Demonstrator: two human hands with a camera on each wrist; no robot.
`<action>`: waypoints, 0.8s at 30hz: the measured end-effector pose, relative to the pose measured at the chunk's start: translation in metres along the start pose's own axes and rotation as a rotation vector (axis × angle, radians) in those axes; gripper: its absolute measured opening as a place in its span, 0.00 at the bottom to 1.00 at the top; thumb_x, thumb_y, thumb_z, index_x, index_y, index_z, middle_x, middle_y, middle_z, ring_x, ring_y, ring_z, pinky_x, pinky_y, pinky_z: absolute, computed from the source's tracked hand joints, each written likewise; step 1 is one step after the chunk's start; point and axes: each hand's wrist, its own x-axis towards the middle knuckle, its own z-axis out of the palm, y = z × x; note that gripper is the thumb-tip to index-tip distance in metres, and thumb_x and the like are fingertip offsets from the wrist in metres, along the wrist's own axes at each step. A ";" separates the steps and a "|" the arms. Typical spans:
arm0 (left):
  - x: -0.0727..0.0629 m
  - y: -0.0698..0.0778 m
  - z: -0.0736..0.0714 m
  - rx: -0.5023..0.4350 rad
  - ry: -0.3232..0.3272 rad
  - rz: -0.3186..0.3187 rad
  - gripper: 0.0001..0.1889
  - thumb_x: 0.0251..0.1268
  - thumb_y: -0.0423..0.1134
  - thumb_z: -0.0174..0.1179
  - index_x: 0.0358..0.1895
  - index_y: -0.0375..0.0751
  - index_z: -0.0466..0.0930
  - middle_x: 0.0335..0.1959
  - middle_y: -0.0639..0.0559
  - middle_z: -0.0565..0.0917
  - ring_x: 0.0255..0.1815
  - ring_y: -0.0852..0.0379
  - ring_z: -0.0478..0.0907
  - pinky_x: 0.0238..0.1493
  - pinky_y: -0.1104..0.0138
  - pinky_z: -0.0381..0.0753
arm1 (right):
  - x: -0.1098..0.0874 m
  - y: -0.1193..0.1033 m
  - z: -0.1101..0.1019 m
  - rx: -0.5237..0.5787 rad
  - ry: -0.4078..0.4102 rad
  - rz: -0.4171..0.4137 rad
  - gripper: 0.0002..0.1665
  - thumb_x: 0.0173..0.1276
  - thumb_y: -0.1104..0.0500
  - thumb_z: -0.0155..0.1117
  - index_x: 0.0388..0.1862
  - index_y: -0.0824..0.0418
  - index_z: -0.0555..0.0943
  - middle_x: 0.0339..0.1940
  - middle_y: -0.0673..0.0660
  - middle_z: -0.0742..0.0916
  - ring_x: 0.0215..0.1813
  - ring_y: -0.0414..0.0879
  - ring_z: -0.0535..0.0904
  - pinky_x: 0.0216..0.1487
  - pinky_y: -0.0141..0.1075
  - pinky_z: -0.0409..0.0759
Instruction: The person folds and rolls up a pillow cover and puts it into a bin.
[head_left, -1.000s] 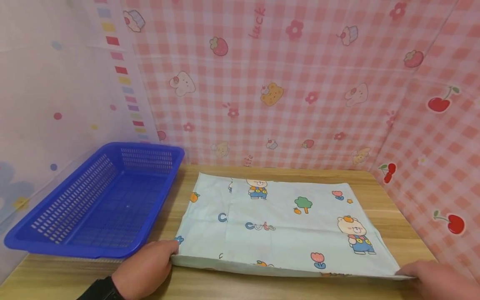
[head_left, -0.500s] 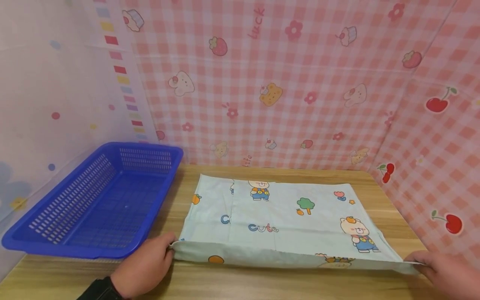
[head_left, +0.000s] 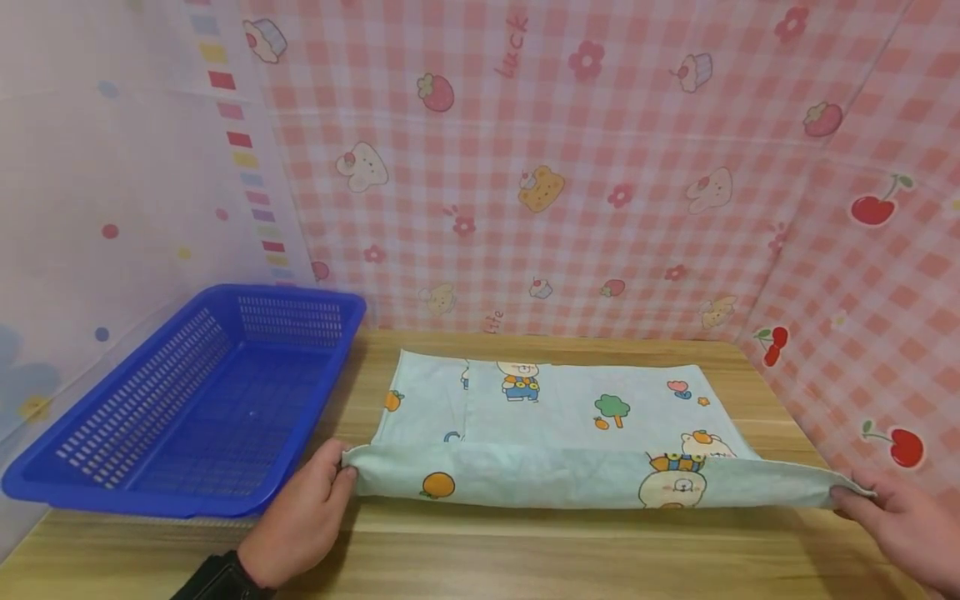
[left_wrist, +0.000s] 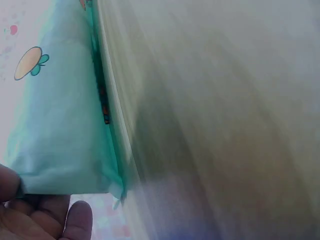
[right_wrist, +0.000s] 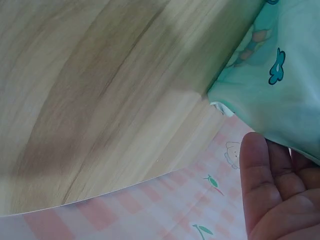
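Note:
A pale mint cloth (head_left: 547, 408) printed with bears, oranges, a tree and tulips lies on the table. Its near edge is raised and turned back over the rest, so the underside faces me. My left hand (head_left: 307, 517) pinches the left corner of that edge between thumb and fingers. At the opposite corner my right hand (head_left: 896, 521) pinches the cloth the same way. In the left wrist view the cloth (left_wrist: 65, 110) hangs from the thumb and fingers. In the right wrist view the fingers (right_wrist: 257, 170) sit beneath the cloth (right_wrist: 295, 95); the right thumb is hidden there.
A blue plastic basket (head_left: 225, 425) with slotted walls stands on the left of the wood-grain table (head_left: 525, 558), close to my left hand. A pink checked sheet (head_left: 570, 125) covers the wall behind and continues on the right; a whitish dotted sheet (head_left: 135, 150) covers the left.
Both hands have lifted the cloth's near edge and carried it away from me, folding it over. More of the underside shows, and the lower prints are covered. The basket has stayed put.

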 end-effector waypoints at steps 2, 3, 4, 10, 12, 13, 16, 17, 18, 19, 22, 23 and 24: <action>-0.001 0.001 0.001 -0.012 0.016 0.001 0.07 0.82 0.30 0.48 0.54 0.40 0.72 0.42 0.51 0.77 0.43 0.57 0.73 0.42 0.68 0.71 | 0.000 0.003 0.000 0.042 0.013 -0.027 0.21 0.85 0.67 0.44 0.59 0.86 0.75 0.50 0.53 0.90 0.44 0.16 0.73 0.40 0.23 0.80; -0.001 0.001 0.001 -0.019 0.023 0.002 0.07 0.82 0.30 0.48 0.55 0.40 0.72 0.42 0.51 0.77 0.43 0.57 0.73 0.42 0.68 0.71 | 0.000 0.004 0.000 0.044 0.026 -0.041 0.20 0.85 0.67 0.45 0.59 0.85 0.75 0.50 0.48 0.90 0.45 0.15 0.72 0.40 0.22 0.79; -0.001 0.001 0.001 -0.025 0.031 0.004 0.07 0.82 0.30 0.47 0.55 0.40 0.72 0.42 0.51 0.77 0.43 0.56 0.73 0.42 0.68 0.71 | 0.000 0.006 0.000 0.050 0.039 -0.052 0.20 0.86 0.66 0.45 0.58 0.84 0.76 0.48 0.41 0.89 0.45 0.15 0.72 0.40 0.21 0.77; -0.002 0.003 0.004 -0.053 0.107 0.054 0.07 0.83 0.30 0.46 0.55 0.37 0.71 0.44 0.49 0.78 0.44 0.55 0.73 0.43 0.69 0.72 | 0.001 0.001 -0.001 0.068 0.149 -0.027 0.23 0.87 0.62 0.44 0.57 0.85 0.74 0.38 0.29 0.85 0.41 0.19 0.74 0.37 0.22 0.75; -0.002 0.004 0.005 -0.057 0.132 0.070 0.06 0.84 0.30 0.46 0.54 0.37 0.71 0.43 0.49 0.77 0.44 0.56 0.72 0.42 0.69 0.72 | 0.002 -0.003 -0.001 0.058 0.182 -0.003 0.24 0.87 0.62 0.43 0.59 0.86 0.72 0.38 0.44 0.90 0.38 0.19 0.75 0.35 0.24 0.77; -0.001 0.004 0.006 -0.058 0.144 0.077 0.06 0.84 0.31 0.46 0.54 0.37 0.71 0.42 0.49 0.76 0.43 0.56 0.72 0.42 0.69 0.72 | 0.002 -0.005 0.000 0.047 0.201 0.009 0.25 0.87 0.61 0.43 0.60 0.86 0.71 0.40 0.54 0.91 0.37 0.19 0.74 0.34 0.24 0.77; 0.001 0.006 0.009 -0.068 0.187 0.101 0.05 0.83 0.31 0.47 0.52 0.37 0.71 0.40 0.50 0.74 0.41 0.56 0.71 0.41 0.69 0.72 | 0.005 -0.008 0.000 -0.006 0.249 0.015 0.25 0.87 0.61 0.44 0.61 0.86 0.71 0.48 0.76 0.87 0.36 0.17 0.71 0.32 0.23 0.77; 0.001 0.006 0.010 -0.073 0.205 0.112 0.05 0.83 0.30 0.47 0.52 0.36 0.71 0.38 0.50 0.73 0.39 0.57 0.71 0.40 0.69 0.72 | 0.006 -0.009 0.001 -0.008 0.265 0.001 0.24 0.87 0.61 0.44 0.60 0.86 0.71 0.49 0.79 0.86 0.36 0.17 0.71 0.31 0.23 0.76; 0.002 0.007 0.011 -0.077 0.225 0.126 0.05 0.83 0.30 0.47 0.51 0.36 0.72 0.37 0.50 0.73 0.39 0.57 0.70 0.40 0.69 0.71 | 0.007 -0.010 0.001 -0.005 0.280 -0.013 0.23 0.87 0.62 0.45 0.60 0.85 0.72 0.50 0.81 0.85 0.37 0.16 0.70 0.31 0.22 0.75; 0.003 0.007 0.012 -0.082 0.247 0.139 0.04 0.82 0.29 0.48 0.51 0.36 0.72 0.37 0.50 0.73 0.39 0.58 0.70 0.40 0.69 0.71 | 0.007 -0.010 0.002 -0.014 0.295 -0.024 0.23 0.87 0.62 0.45 0.59 0.84 0.72 0.49 0.80 0.85 0.37 0.16 0.70 0.31 0.22 0.75; 0.005 0.007 0.015 -0.102 0.299 0.174 0.04 0.82 0.29 0.48 0.49 0.35 0.73 0.37 0.51 0.75 0.40 0.59 0.71 0.42 0.69 0.71 | 0.009 -0.011 0.004 -0.001 0.336 -0.056 0.20 0.86 0.62 0.45 0.54 0.82 0.74 0.42 0.72 0.88 0.37 0.18 0.71 0.31 0.22 0.74; 0.005 0.007 0.015 -0.111 0.307 0.177 0.04 0.82 0.29 0.48 0.49 0.35 0.73 0.37 0.51 0.75 0.40 0.59 0.71 0.42 0.69 0.71 | 0.009 -0.011 0.004 0.005 0.344 -0.060 0.20 0.86 0.62 0.45 0.53 0.82 0.74 0.39 0.68 0.89 0.36 0.19 0.71 0.31 0.23 0.73; 0.006 0.006 0.015 -0.118 0.310 0.178 0.04 0.82 0.29 0.48 0.49 0.35 0.73 0.37 0.51 0.75 0.40 0.60 0.71 0.42 0.70 0.70 | 0.009 -0.012 0.004 0.007 0.351 -0.057 0.20 0.87 0.61 0.44 0.52 0.81 0.74 0.37 0.65 0.89 0.35 0.20 0.71 0.30 0.24 0.73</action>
